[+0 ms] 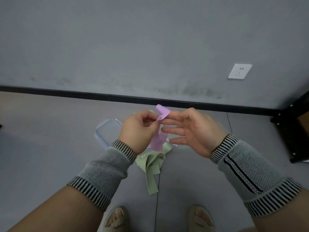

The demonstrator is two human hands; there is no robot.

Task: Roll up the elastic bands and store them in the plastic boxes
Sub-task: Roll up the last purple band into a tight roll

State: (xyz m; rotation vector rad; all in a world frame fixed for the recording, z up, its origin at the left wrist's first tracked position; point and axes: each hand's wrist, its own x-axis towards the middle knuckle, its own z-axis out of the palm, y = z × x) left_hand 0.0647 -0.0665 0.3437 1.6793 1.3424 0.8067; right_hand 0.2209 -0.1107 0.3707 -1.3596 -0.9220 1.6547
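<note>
A purple elastic band (158,141) hangs in the air between my hands, its top end curled over at the fingertips. My left hand (139,129) pinches that upper end between thumb and fingers. My right hand (192,131) is beside it with fingers straight, its upper fingertips touching the curled part of the band. On the floor below lies a crumpled green elastic band (151,166). A clear plastic box lid (107,132) lies on the floor left of the hands; more clear plastic sits behind the hands, mostly hidden.
I stand on a grey floor (50,139) facing a grey wall with a black baseboard (66,92) and a white socket (240,71). A black metal frame (291,131) stands at the right. My two feet (117,218) show at the bottom edge.
</note>
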